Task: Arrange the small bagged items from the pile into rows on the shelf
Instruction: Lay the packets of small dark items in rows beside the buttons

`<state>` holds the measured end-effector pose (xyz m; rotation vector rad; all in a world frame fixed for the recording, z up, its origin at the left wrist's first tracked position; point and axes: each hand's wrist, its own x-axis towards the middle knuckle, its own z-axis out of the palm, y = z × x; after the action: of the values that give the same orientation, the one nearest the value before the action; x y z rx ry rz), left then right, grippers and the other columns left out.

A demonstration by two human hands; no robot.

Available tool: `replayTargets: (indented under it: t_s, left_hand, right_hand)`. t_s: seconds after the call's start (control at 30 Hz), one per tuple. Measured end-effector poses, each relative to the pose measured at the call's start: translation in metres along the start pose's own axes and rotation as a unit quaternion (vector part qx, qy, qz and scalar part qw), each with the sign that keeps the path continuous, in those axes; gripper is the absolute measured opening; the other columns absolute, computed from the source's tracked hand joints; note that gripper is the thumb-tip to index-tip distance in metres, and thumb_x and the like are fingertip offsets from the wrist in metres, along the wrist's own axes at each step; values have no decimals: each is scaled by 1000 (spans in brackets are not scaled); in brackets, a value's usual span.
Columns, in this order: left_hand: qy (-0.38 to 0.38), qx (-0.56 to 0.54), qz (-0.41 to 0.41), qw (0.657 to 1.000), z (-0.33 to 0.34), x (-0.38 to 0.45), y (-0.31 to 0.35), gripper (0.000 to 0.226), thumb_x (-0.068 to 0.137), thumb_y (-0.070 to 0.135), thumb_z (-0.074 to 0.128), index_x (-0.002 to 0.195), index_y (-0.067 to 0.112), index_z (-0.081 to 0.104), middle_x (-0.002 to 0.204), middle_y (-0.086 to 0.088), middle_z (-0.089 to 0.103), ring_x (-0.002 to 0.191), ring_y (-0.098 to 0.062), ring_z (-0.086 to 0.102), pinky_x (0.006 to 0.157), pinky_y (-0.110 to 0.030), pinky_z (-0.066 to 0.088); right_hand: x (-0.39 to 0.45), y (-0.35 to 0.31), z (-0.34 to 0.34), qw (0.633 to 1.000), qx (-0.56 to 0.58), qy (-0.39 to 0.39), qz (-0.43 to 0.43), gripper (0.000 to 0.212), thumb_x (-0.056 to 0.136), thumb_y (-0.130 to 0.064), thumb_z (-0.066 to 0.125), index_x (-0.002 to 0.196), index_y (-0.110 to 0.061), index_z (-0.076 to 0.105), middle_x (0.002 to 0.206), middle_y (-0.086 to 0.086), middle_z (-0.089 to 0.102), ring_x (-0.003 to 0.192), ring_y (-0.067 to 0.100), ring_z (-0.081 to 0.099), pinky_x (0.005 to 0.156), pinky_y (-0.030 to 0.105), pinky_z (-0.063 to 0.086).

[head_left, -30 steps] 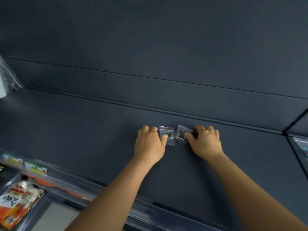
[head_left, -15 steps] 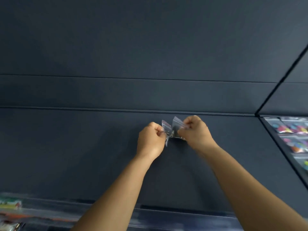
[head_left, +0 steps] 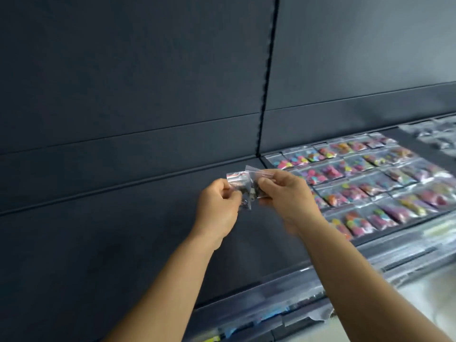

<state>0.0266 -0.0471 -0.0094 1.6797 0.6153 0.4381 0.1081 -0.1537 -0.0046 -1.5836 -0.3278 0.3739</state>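
My left hand (head_left: pixel 218 206) pinches a small clear zip bag (head_left: pixel 240 185) with dark bits inside, lifted above the dark shelf (head_left: pixel 123 243). Beside it, my right hand (head_left: pixel 283 193) pinches a second small clear bag (head_left: pixel 256 177), the two bags touching. To the right, rows of small bags with colourful contents (head_left: pixel 357 183) lie flat on the neighbouring shelf section. A pile of clear bags (head_left: pixel 434 137) sits at the far right back.
The dark back panel (head_left: pixel 148 82) rises behind the shelf, with a vertical seam (head_left: pixel 265 82) between sections. A clear price rail (head_left: pixel 271 299) runs along the shelf's front edge. Lower shelves with goods show at the bottom right.
Both hands lifted the two bags off the shelf surface and hold them up. The view swung right, bringing the filled rows of colourful bags into sight.
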Motion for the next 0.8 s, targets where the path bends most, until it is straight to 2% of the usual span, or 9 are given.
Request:
replayTargets:
  t_s: [0.17,0.27,0.33,0.4,0.47,0.53,0.63,0.8]
  left_hand:
    - [-53,1,15,998,94,-16,23,19,89,4,50,97,16,62,90,-3,72,84,-23,65,85,-44,53]
    - [-91,14,28,995,151,-29,36,24,91,6,50,92,27,64,90,-1,72,81,-19,65,74,-32,53]
    - [-110,18,34,993,189,-38,46,28,91,6,50,86,30,64,88,-2,72,80,-22,66,72,-35,55]
    - [-129,21,39,991,227,-46,56,21,89,9,51,87,25,65,86,-3,73,83,-24,68,75,-40,55]
    - [-142,20,41,989,263,-54,64,9,86,17,59,91,19,67,85,-3,73,84,-22,68,75,-41,55]
    - [-153,9,42,987,297,-59,71,11,82,22,68,93,18,68,84,0,73,82,-18,69,73,-38,56]
    - [-175,13,48,983,341,-62,81,18,81,20,71,98,14,70,87,0,73,82,-16,69,74,-34,58]
    - [-219,29,65,973,400,-57,93,19,82,20,68,99,14,71,87,2,73,84,-13,69,76,-34,59]
  right_hand:
    - [-12,2,-99,999,24,40,16,21,91,-8,55,84,-20,70,68,-3,70,62,10,63,60,24,55]
    - [-19,3,-159,997,23,74,24,16,89,-19,61,76,-19,71,63,-4,69,60,10,64,59,26,57]
    - [-21,4,-198,993,35,107,28,16,87,-22,64,73,-18,71,60,-4,68,58,11,63,56,26,55]
    - [-24,4,-235,990,43,132,26,12,86,-15,65,75,-17,70,60,-3,69,55,11,63,52,24,53]
    - [-28,3,-269,988,51,143,17,16,85,-7,64,73,-17,70,60,-1,69,54,13,63,49,24,52]
    - [-32,3,-300,987,56,150,7,23,83,-3,62,67,-17,70,60,2,68,54,14,63,50,23,52]
    - [-35,3,-342,981,74,178,11,17,81,-2,64,70,-14,69,65,6,69,57,16,64,54,25,53]
    - [-32,1,-404,966,93,243,4,14,79,-7,68,72,-17,63,59,-4,66,55,11,64,51,25,53]
